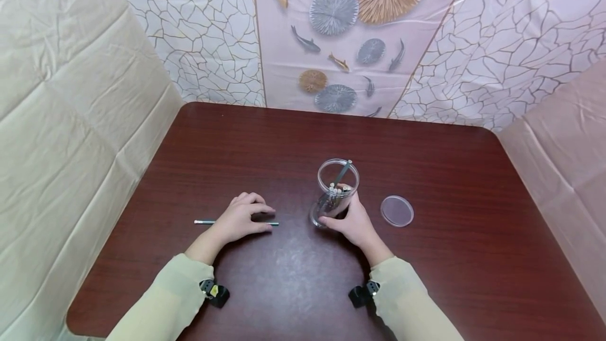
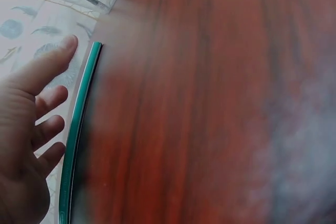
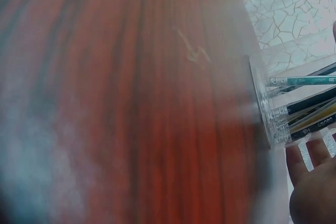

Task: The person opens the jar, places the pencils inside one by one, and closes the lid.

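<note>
Look under the fingers of the left hand [image 1: 236,219] for the loose green pencil [image 2: 80,111], flat on the counter [image 1: 246,136]. Runs left to right, long axis crosswise beneath that hand, with the green end showing between thumb and index finger and the pale end jutting out past the other side of the hand. Lies nearly in line with the thumb rather than square across it. Allows, by this judgement, a pinch across the 2 long sides near the green end. Points that end towards the right hand [image 1: 355,221] but sits well apart from it, so clearly nearer to the left fingers. Seen from the left wrist, passes just beside the fingertips; cannot tell touching from barely apart.

Count the left fingers as loosely bent and parted, thumb away from index, with nothing gripped. Find the right fingers curled round the clear jar [image 1: 319,177], thumb on the near side. Note several pencils [image 3: 311,101] inside, within the curl of those fingers, plus 1 leaning pencil [image 1: 343,172] reaching the rim above them. Judge the jar to be upright. Place the clear round lid [image 1: 397,211] just to the right of the right fingers, flat and untouched.
</note>
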`<state>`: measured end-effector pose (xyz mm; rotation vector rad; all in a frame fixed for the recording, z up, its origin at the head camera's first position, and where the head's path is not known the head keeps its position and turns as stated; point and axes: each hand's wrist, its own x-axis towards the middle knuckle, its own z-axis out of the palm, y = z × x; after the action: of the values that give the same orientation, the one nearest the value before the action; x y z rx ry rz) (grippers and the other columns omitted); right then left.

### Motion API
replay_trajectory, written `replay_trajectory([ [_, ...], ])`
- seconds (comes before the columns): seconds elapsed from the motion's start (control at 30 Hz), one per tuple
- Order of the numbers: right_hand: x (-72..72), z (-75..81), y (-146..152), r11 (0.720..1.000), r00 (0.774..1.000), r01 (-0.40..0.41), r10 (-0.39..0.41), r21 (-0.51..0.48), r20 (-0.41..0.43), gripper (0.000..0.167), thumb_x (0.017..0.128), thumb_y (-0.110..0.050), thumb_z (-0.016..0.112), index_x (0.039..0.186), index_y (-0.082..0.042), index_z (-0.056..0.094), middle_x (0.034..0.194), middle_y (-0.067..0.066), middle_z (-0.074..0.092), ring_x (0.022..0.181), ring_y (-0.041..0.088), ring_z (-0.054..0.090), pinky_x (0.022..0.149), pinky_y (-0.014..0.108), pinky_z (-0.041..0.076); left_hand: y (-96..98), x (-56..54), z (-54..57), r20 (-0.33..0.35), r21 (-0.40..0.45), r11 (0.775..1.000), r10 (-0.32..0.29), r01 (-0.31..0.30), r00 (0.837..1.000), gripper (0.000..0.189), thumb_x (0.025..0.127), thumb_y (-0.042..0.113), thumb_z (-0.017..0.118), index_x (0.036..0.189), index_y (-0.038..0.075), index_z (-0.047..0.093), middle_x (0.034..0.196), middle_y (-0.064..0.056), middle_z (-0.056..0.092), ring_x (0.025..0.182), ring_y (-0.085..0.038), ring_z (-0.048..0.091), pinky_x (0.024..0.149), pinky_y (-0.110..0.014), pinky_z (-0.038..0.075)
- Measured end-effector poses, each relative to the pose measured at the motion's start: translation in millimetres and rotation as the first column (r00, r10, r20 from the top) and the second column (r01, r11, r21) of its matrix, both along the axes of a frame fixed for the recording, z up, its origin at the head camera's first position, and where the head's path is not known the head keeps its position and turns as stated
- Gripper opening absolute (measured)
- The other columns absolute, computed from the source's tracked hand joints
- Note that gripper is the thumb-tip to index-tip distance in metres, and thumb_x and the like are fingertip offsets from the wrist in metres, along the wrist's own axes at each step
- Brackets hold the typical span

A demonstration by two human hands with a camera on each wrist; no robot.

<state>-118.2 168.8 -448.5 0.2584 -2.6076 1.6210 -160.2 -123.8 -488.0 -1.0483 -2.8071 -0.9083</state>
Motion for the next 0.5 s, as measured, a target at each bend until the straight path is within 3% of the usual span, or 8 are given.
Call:
replay_trajectory([
  [0.27, -11.8, -31.3, 10, 1.0, 1.0, 0.006, -0.006, -0.012, 0.001, 0.086, 0.066, -0.016, 0.086, 0.133, -0.006, 0.034, 0.12, 0.013, 0.057, 0.113, 0.024, 0.05, 0.099, 0.041, 0.033, -0.6, 0.3, -1.6, 0.031, -0.06, 0.998, 0.001, 0.001, 1.0, 0.034, 0.074, 0.035, 0.078, 0.105, 0.024, 0.072, 0.103, 0.006, 0.054, 0.095, -0.017, 0.044, 0.082, -0.039, 0.032],
  [0.5, -13.2, -35.9, 12, 0.999, 1.0, 0.0, -0.001, -0.033, -0.021, 0.084, 0.066, -0.021, 0.086, 0.132, -0.01, 0.035, 0.119, 0.007, 0.056, 0.112, 0.02, 0.05, 0.098, 0.042, 0.035, -0.8, -1.5, -5.8, 0.012, -0.081, 0.997, 0.0, 0.001, 1.0, 0.027, 0.074, 0.035, 0.078, 0.1, 0.028, 0.073, 0.104, 0.007, 0.053, 0.094, -0.017, 0.042, 0.082, -0.04, 0.03],
])
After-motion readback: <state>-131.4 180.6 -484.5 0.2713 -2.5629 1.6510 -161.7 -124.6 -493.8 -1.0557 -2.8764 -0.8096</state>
